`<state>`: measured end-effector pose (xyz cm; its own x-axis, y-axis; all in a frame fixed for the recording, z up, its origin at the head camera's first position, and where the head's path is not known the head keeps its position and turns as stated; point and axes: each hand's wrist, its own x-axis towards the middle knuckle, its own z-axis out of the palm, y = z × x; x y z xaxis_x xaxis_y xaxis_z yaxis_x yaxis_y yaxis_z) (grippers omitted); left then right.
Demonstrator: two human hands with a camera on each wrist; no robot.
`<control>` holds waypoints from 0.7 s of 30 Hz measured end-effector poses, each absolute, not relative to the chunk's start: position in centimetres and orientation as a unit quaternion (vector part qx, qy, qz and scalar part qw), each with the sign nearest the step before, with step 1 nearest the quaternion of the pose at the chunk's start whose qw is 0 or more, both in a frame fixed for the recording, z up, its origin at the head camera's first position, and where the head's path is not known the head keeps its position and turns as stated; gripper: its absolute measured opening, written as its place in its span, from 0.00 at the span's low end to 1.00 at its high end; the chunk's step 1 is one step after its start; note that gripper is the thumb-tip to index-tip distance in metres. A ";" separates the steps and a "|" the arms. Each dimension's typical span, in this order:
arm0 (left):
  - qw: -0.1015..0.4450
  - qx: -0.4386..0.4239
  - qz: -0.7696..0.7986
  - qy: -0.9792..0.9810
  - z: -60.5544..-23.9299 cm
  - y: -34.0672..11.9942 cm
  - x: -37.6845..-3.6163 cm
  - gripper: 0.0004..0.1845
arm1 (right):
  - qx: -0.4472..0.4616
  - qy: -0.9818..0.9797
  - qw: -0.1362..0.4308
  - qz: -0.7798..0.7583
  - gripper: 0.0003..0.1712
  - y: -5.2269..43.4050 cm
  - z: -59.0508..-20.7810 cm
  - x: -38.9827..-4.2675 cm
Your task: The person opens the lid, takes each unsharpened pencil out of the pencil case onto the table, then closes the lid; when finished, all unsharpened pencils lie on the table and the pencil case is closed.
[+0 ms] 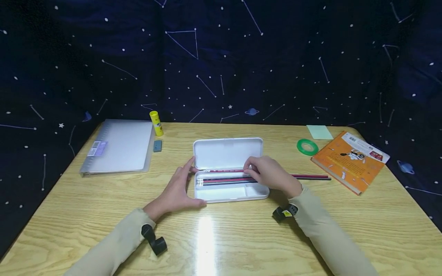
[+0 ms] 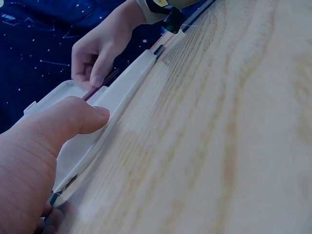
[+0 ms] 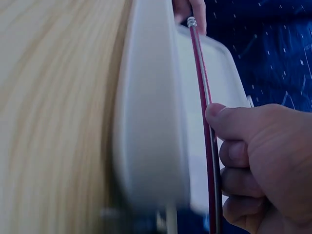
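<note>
A white pencil case lies with its lid raised at the back. Between thumb and fingers, my right hand pinches a red-and-dark striped pencil above the case, near the hinge. This pencil's silver-ringed end points left, toward my left hand. Several red and dark pencils lie in the back of the tray; the right hand hides their middle, and ends stick out past the case's right side. My left hand spans the left end, its thumb on the front edge and fingertips near the hinge.
A spiral notebook, a yellow glue stick and a blue-grey eraser sit at the left. To the right are green tape, a pale sticky note pad and an orange book. Starry cloth hangs behind.
</note>
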<state>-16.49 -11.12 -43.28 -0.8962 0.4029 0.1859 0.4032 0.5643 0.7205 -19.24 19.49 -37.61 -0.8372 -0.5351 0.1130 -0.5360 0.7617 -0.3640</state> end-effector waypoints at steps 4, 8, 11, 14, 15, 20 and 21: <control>0.000 -0.228 -0.406 -0.885 -43.2 -11.0 -16.5 0.72 | 0.251 -0.945 0.003 0.209 0.04 22.3 -38.0 -18.9; 0.001 -0.227 -0.407 -0.885 -43.3 -11.0 -16.5 0.72 | 0.215 -0.954 0.016 0.209 0.03 25.7 -38.4 -18.1; 0.001 -0.227 -0.410 -0.884 -43.3 -11.0 -16.5 0.72 | 0.197 -0.957 0.021 0.213 0.03 28.3 -38.8 -17.2; 0.001 -0.228 -0.410 -0.883 -43.3 -11.0 -16.4 0.73 | 0.191 -0.958 0.024 0.213 0.03 30.7 -39.0 -16.2; 0.001 -0.228 -0.409 -0.883 -43.2 -11.0 -16.4 0.73 | 0.188 -0.959 0.025 0.212 0.02 31.4 -39.0 -15.8; -0.001 -0.228 -0.405 -0.886 -43.2 -11.0 -16.4 0.73 | 0.153 -0.967 0.006 0.203 0.02 34.4 -38.7 -14.4; 0.000 -0.227 -0.404 -0.886 -43.2 -11.0 -16.4 0.73 | 0.149 -0.968 0.000 0.202 0.02 34.8 -38.7 -14.3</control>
<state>-16.39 -10.96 -43.15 -0.8967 0.4030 0.1830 0.4024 0.5700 0.7163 -14.26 34.77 -38.72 -0.9558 -0.2879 0.0595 -0.2877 0.8740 -0.3917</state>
